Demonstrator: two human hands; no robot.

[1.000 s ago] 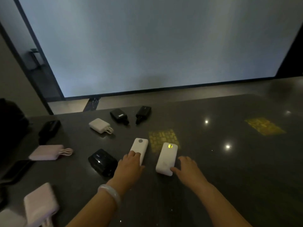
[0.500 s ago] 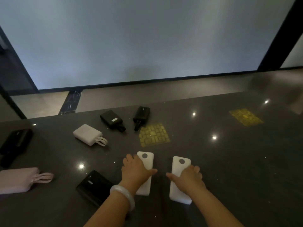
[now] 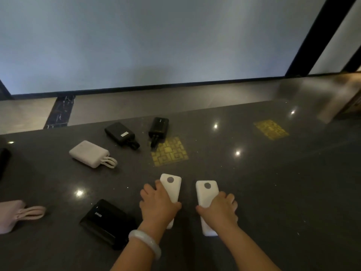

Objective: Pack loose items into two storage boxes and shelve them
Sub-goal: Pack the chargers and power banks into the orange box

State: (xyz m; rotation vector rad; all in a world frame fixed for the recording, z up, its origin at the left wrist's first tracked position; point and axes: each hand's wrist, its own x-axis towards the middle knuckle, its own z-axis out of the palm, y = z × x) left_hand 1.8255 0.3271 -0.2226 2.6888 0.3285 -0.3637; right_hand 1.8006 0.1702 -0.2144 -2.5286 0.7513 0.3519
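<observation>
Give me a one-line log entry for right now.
left hand: holds left white power bank | right hand: holds right white power bank | both on table | boxes: unseen

You see two white power banks (image 3: 170, 184) (image 3: 205, 194), three black ones (image 3: 106, 222) (one labelled), on a dark speckled surface (image 3: 273, 192) with yellow patterned patches (image 3: 169, 151).

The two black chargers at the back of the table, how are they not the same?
The left black charger lies turned slantwise, while the right black charger points nearly straight toward the person. The left one shows a pale label on top; the right one shows none. The left one looks wider and flatter, the right one narrower. Both are black, have a short dark cable at the near end, and lie untouched on the dark table.
</observation>
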